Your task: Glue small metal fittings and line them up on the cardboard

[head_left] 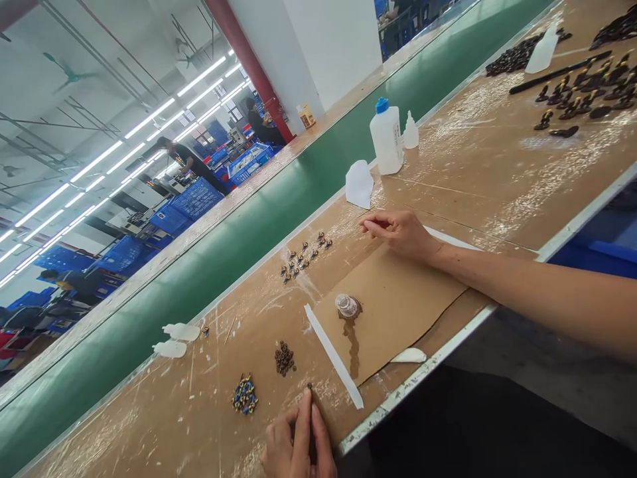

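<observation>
Left hand sits just past the kraft sheet's lower corner, thumb and fingers pinched together. Small dark part shows at the fingertips, probably gripped, but it's tiny and the view is poor. Right hand rests on the sheet's far edge, fingers loosely curled, nothing visible in the grip. Nearest to it, off that edge, is a cluster of small metal parts.

On the sheet: clear plastic cap with a brown smear running from it. White strip lies along the sheet's left edge. Further off that edge: pile of dark beads and pile of blue-and-yellow parts. Beyond the far edge: white squeeze bottle with blue cap, small dropper bottle, white cloth. Rows of dark pieces lie well to the right on the workbench
</observation>
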A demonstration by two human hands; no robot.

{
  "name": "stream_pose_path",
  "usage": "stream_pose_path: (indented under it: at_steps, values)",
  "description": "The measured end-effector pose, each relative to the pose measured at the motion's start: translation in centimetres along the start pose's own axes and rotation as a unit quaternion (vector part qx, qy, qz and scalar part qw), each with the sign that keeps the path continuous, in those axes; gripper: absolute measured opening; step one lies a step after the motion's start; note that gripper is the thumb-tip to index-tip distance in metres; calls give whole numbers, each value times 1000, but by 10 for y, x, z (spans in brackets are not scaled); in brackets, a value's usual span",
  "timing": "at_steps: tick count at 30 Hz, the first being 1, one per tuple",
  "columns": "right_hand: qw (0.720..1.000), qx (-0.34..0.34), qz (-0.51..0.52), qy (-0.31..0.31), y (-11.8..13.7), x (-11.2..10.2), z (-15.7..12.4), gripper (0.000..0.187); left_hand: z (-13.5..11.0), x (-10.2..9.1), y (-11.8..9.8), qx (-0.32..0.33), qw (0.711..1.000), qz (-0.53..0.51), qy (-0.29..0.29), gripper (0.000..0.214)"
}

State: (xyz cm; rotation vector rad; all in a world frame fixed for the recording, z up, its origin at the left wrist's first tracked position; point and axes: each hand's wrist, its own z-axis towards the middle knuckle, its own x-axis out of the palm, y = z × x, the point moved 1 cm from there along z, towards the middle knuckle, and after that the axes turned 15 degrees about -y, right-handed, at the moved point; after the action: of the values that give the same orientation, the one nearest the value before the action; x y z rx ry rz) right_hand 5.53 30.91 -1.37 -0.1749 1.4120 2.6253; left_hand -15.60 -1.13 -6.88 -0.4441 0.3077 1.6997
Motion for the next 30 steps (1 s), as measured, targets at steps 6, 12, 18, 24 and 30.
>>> stream_pose_path:
  at_steps: [6,12,18,24,30]
  values:
    - [1000,1,-5,8,-6,2,1,25,1,-1,-5,-20,999,-16,20,57]
    - [1000,6,-6,11,-4,2,1,24,-4,-4,-8,-48,999,-7,12,38]
    - [1000,6,-3,17,-3,1,1,23,0,-4,-13,-26,999,28,33,30]
    - [1000,1,7,16,-3,2,1,24,-2,-4,-12,-38,999,9,35,35]
    - [1000,-4,13,19,-4,3,1,25,-5,-3,-14,-41,999,9,33,35]
